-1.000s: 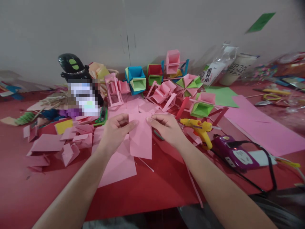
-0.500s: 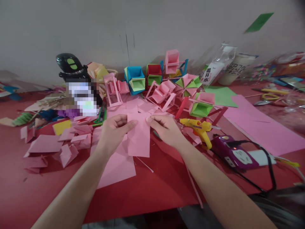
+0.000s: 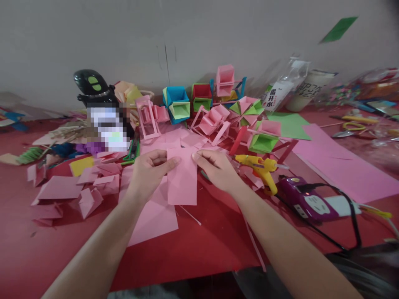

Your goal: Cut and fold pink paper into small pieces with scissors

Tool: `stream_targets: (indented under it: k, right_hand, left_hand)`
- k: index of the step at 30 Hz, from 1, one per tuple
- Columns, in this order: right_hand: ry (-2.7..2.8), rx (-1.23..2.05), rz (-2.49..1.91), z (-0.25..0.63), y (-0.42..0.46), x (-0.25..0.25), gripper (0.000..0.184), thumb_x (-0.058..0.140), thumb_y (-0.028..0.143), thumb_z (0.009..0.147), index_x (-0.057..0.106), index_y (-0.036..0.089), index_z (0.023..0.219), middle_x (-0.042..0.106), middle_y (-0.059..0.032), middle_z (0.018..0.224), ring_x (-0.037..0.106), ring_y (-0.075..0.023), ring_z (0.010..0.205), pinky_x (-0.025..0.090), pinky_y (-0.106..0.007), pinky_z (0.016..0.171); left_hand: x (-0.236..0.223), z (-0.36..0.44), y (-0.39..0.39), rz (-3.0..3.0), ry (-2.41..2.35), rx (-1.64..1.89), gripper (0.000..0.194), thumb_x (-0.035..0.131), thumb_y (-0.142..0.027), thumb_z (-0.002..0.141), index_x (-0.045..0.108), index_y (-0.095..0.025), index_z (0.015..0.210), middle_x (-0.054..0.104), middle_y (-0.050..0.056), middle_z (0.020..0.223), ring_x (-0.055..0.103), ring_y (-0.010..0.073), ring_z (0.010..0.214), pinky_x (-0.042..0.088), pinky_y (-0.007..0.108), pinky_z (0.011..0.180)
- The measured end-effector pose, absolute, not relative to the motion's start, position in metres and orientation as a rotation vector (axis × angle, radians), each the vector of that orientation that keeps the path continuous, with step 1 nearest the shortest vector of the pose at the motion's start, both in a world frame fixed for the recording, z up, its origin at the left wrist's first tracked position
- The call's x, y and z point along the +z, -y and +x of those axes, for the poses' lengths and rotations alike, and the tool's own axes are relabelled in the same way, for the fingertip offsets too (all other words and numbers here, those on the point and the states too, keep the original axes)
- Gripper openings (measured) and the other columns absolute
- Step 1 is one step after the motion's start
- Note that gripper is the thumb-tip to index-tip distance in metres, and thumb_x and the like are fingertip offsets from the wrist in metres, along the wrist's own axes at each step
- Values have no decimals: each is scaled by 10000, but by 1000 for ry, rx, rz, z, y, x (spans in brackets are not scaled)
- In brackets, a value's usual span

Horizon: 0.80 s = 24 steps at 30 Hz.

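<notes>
Between my two hands hangs a rectangular piece of pink paper (image 3: 183, 182), taller than it is wide. My left hand (image 3: 151, 170) pinches its left side near the top, thumb flat on the front and fingers behind. At the upper right corner my right hand (image 3: 218, 168) grips the edge between thumb and fingertips. Below and left of it, a larger pink sheet (image 3: 152, 226) lies on the red table (image 3: 199, 253), partly covered by my left arm. A thin pink paper strip (image 3: 190, 216) lies just under the held piece.
Several folded paper models, one a blue box (image 3: 176, 101), stand at the back. To the right are a yellow glue gun (image 3: 260, 168), a purple power block (image 3: 308, 203) with cables, and pink sheets (image 3: 346, 166). Folded pink pieces (image 3: 60, 189) and a black phone holder (image 3: 99, 89) are left.
Almost nothing differs. The pink paper has shifted very slightly to the right, with both hands keeping their hold.
</notes>
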State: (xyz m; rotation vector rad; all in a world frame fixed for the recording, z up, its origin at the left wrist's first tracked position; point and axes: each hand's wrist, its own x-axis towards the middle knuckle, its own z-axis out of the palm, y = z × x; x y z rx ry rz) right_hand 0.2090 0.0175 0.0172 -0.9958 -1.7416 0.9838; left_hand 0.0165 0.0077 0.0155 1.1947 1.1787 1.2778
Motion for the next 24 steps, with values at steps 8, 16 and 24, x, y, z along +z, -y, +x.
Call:
stream_targets:
  k: [8, 16, 24]
  right_hand:
    - [1766, 929, -1010, 208, -16, 16, 403, 505, 379, 983, 393, 216, 632, 401, 40, 603, 379, -111, 579, 326, -268, 558]
    - [1786, 829, -1006, 212, -17, 14, 373, 512, 308, 990, 440, 202, 640, 420, 41, 606, 399, -101, 583, 328, -257, 568]
    - [1827, 850, -963, 212, -16, 16, 368, 527, 286, 988, 462, 196, 637, 474, 39, 592, 429, -96, 572, 332, -255, 565]
  left_hand:
    - [12, 14, -10, 1185, -1165, 1262, 194, 844, -295, 720, 717, -159, 774, 666, -10, 682, 623, 119, 611, 529, 215, 577]
    - [14, 14, -12, 1137, -1105, 1294, 349, 789, -405, 769, 604, -154, 613, 569, -22, 606, 572, 97, 550, 519, 216, 544]
    - [14, 10, -15, 1121, -1079, 1358, 235, 853, -327, 693, 702, -146, 700, 682, 10, 669, 636, 121, 600, 561, 235, 584]
